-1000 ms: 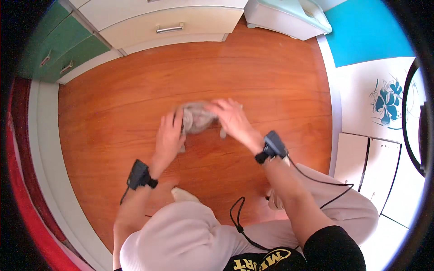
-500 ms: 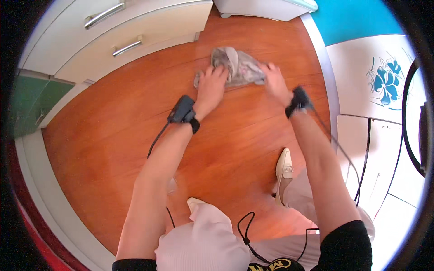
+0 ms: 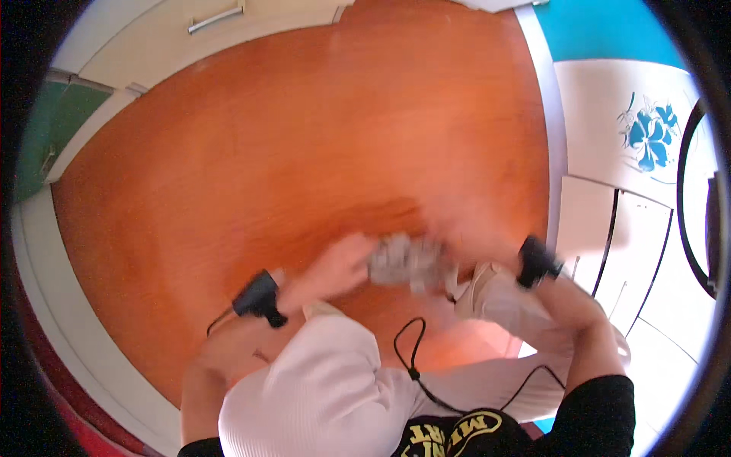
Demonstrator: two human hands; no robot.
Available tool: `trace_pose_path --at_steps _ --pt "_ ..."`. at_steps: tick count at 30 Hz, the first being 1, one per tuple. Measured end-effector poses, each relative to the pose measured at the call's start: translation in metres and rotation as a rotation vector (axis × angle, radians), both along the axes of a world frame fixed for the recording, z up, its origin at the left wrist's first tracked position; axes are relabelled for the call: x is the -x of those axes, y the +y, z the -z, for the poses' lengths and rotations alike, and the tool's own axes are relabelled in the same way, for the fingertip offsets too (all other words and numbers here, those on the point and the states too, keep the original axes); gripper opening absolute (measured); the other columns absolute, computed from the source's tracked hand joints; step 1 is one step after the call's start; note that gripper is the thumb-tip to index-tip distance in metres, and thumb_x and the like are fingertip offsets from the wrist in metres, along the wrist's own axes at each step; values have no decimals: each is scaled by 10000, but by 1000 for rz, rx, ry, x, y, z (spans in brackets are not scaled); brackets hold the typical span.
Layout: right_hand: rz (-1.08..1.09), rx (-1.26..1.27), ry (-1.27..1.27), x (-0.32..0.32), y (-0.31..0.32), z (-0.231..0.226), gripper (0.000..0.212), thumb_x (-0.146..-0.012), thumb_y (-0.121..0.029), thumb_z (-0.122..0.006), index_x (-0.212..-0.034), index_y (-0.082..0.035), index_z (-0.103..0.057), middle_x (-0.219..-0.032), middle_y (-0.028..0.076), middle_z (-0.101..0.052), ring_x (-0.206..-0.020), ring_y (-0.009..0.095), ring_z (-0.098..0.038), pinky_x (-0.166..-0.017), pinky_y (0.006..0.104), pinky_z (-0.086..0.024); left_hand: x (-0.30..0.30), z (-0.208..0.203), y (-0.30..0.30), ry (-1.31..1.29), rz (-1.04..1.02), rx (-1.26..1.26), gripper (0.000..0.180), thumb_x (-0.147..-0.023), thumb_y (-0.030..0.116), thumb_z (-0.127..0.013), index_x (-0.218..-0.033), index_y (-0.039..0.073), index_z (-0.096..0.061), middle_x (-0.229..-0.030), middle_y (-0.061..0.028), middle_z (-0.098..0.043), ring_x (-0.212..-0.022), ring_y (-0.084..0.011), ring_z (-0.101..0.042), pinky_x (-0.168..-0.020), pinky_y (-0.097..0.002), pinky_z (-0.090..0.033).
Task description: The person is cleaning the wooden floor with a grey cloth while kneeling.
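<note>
A grey-beige cloth (image 3: 407,263), bunched up and blurred, is between my hands, close in front of my knees. My left hand (image 3: 343,266) is closed on its left end, though motion softens the fingers. Smeared by motion, my right hand (image 3: 476,240) is at the cloth's right side; its fingers cannot be made out. Whether the cloth touches the floor is unclear. Black straps with small dark boxes circle both wrists, and cords run from them.
Reddish-brown wooden floor (image 3: 320,129) stretches ahead. Cream drawers (image 3: 282,17) stand at the far left, and a white cabinet with a blue flower (image 3: 609,122) at the right. My light-trousered knee (image 3: 312,381) and a looped black cord (image 3: 411,350) are close below my hands.
Both hands and the cloth have come from the far floor back toward my knees. The cloth is more bunched, and the view has shifted so less of the drawers shows.
</note>
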State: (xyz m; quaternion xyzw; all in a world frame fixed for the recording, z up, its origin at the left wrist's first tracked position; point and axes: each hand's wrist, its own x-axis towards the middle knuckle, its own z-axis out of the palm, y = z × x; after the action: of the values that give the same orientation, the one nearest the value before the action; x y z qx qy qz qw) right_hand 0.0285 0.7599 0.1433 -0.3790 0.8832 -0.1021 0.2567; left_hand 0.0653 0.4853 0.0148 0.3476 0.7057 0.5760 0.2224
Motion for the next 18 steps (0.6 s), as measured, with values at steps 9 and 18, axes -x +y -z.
trace_pose_path --at_steps 9,18 --pt "428 166 300 157 -11 36 583 -791 -326 -674 -1307 -133 -483 -1319 207 -466 -1160 381 -507 -940 457 -441 144 -40 -26 574 -556 507 628 -798 184 -677 -1336 12 -400 -1367 -220 -382 -1221 -433 -379 -958 -495 -380" --pt "335 50 317 127 -26 72 579 -685 -234 -754 -1228 -206 -553 -1194 88 -514 -1063 336 -492 -899 428 -452 127 -18 -8 664 -360 606 794 -714 356 -754 -1364 67 -402 -1406 -170 -354 -1272 -373 -339 -985 -541 -317"
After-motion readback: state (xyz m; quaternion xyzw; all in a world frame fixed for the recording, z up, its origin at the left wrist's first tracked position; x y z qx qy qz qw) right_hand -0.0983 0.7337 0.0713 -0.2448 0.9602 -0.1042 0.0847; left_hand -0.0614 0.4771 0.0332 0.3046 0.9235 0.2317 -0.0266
